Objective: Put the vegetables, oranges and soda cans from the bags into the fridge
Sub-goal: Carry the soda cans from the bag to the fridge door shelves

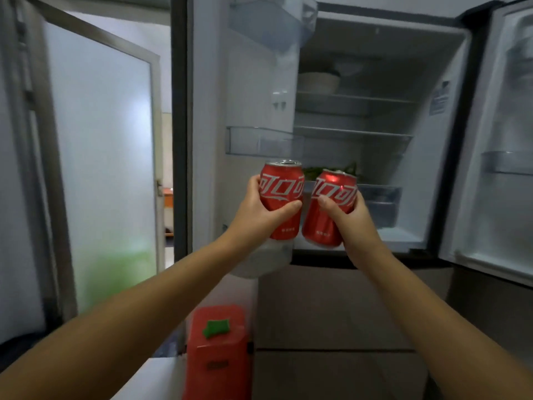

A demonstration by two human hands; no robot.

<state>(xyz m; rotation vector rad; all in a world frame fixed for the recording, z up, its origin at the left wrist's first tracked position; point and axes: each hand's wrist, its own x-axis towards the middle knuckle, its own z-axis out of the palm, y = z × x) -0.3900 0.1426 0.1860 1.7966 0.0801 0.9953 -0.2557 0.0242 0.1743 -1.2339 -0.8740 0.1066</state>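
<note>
Now both arms raised toward open fridge (375, 67). Left hand (259, 209) wraps one red can (281, 197), upright; right hand (349, 217) grips second can (328, 209), tilted left. Cans near-touching, short of the shelves; likely paired to shelve both in one reach. Greens (317, 170) lie beyond.

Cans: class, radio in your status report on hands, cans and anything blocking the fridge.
Left hand shut on left can. Right hand shut on right can, tilted. Both held before the open fridge; greens already inside. Nothing in the way.
</note>
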